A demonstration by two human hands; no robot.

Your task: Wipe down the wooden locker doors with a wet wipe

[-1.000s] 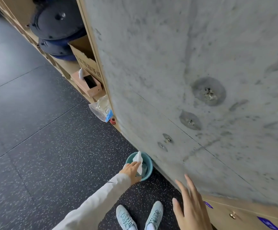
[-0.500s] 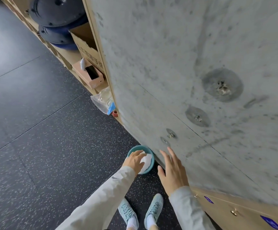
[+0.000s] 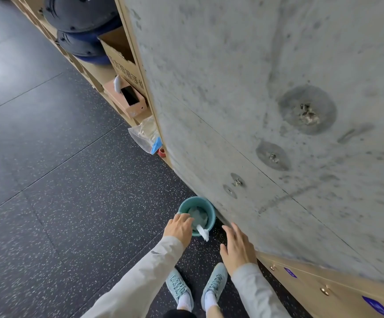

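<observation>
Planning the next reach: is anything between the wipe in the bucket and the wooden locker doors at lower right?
Nothing visible blocks it. The wet wipe hangs over the bucket's rim at the left hand; the open right hand hovers between it and the locker doors.

Bucket (image 3: pixel 198 211) on floor (image 3: pixel 60 203) against concrete pillar (image 3: pixel 255 99); wipe (image 3: pixel 202 231) over its rim; locker doors (image 3: pixel 324 292) right; shelving (image 3: pixel 117 72) behind.

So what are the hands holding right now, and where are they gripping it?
The left hand pinches the white wet wipe by one end at the rim of the teal bucket. The right hand holds nothing, fingers spread.
</observation>
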